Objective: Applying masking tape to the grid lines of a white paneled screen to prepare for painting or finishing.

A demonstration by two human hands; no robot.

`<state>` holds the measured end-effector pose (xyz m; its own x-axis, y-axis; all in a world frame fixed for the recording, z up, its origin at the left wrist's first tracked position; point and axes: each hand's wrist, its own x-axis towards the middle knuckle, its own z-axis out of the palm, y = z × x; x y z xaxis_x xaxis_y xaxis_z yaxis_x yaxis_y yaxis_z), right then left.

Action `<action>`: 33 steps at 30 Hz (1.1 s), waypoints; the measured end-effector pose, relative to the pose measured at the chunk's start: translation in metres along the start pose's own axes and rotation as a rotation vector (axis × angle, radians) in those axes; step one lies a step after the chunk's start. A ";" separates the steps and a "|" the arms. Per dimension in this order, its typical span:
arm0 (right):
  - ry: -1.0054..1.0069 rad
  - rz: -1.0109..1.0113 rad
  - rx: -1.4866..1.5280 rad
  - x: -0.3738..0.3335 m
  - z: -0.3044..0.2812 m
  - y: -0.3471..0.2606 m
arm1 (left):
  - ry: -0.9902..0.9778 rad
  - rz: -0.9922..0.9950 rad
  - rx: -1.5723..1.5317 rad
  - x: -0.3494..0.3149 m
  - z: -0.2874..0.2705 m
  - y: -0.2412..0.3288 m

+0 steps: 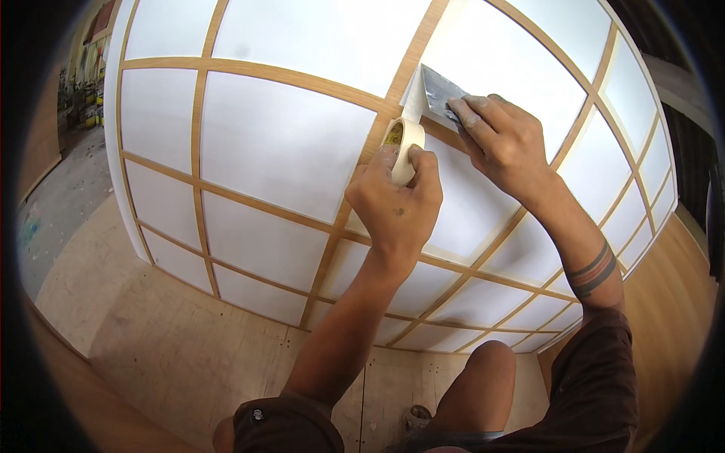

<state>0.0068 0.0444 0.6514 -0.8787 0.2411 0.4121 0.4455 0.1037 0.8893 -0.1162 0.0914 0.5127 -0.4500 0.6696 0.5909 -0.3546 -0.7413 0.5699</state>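
Observation:
My left hand grips a roll of cream masking tape, thumb and fingers on its sides. A strip of tape runs up from the roll along a wooden strip of the panel. My right hand pinches a flat metal scraper blade, its edge against the tape strip just above the roll. Both hands are in front of a large white panel divided by a grid of light wood strips. The right fingertips look dusty.
A plywood floor lies below the panel, with my bent knee close to the panel's foot. A wooden board stands at the right. Beyond the panel's left edge, a grey stained floor holds cluttered containers at the back.

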 end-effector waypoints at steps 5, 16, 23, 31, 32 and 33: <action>-0.026 0.002 0.039 -0.002 -0.001 -0.008 | 0.000 0.053 0.052 0.000 0.004 -0.002; -0.037 0.003 0.075 -0.001 -0.001 -0.013 | 0.020 0.016 0.048 0.001 0.005 -0.002; -0.063 0.028 0.150 0.002 -0.005 -0.015 | -0.009 -0.006 0.024 0.000 0.008 -0.004; 0.010 0.229 0.331 0.006 -0.019 0.000 | -0.007 -0.045 0.014 0.002 0.004 0.002; 0.025 0.196 0.341 0.004 -0.016 0.000 | -0.015 -0.079 0.012 0.003 0.003 0.003; 0.024 0.195 0.342 0.003 -0.015 -0.001 | -0.023 -0.112 0.012 0.004 0.002 0.003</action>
<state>0.0014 0.0301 0.6546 -0.7738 0.2655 0.5751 0.6325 0.3744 0.6781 -0.1175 0.0922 0.5178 -0.3894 0.7492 0.5358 -0.3920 -0.6612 0.6396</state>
